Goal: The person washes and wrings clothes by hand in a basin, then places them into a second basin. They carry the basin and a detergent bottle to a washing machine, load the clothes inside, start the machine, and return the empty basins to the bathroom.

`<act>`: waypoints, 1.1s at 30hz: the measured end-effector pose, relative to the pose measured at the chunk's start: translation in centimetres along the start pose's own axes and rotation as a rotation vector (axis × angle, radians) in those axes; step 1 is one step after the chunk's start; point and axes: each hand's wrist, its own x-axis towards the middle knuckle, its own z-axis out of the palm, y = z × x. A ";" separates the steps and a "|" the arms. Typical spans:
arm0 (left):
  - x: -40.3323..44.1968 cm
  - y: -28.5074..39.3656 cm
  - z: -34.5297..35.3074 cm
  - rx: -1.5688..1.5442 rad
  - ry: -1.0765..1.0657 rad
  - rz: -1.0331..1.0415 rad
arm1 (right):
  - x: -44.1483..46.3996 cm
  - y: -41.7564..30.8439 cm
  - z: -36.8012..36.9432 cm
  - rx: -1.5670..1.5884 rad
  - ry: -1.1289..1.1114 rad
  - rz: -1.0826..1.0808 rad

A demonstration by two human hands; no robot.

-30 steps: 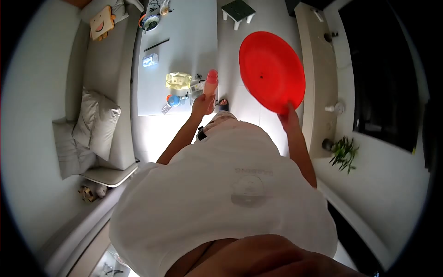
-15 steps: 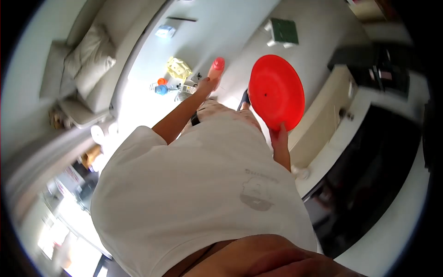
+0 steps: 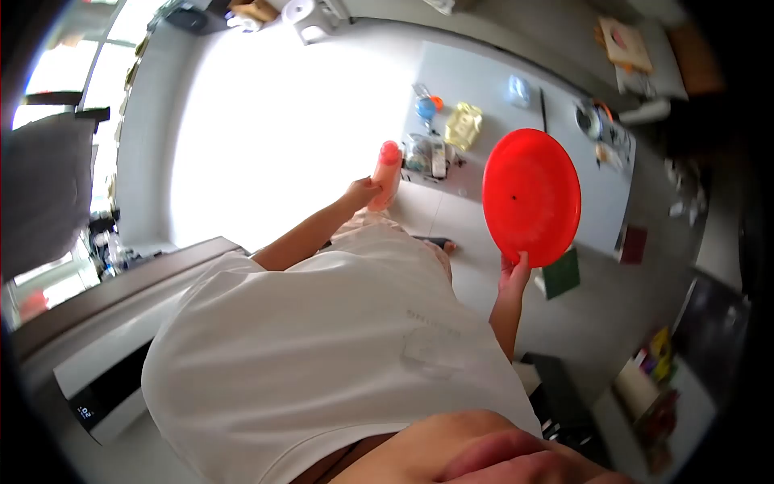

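Observation:
My left hand [image 3: 361,194] is closed around a pinkish bottle [image 3: 388,177] with a red cap, held upright out in front of my body. On the other side, my right hand [image 3: 514,276] grips the near rim of a shallow red plastic basin [image 3: 532,198], thumb on its face. The basin is tilted so that its round face shows, with one small dark spot on it. Both things are in the air, apart from each other. Fingers behind the basin's rim are hidden.
A pale table [image 3: 492,68] ahead bears a yellow packet [image 3: 463,125], a white handset [image 3: 439,159] and a blue bag [image 3: 518,92]. A green-topped stool [image 3: 562,274] stands partly behind the basin. A white stool [image 3: 302,20] is at the far wall, beyond brightly lit floor.
My body and view have turned leftward, so the table now appears right of centre. Both hands keep hold of the bottle and the basin.

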 end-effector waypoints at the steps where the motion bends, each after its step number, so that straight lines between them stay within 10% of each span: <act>1: -0.5 -1.2 -2.1 -0.099 0.073 -0.029 | 0.4 0.7 2.3 -0.028 -0.041 -0.009; 20: 10.6 -12.2 -48.6 -0.470 0.516 -0.328 | -3.8 25.0 57.7 -0.478 -0.572 0.473; 33: 21.9 11.3 -76.9 -0.776 0.570 -0.360 | 5.9 35.6 100.3 -0.711 -0.677 0.481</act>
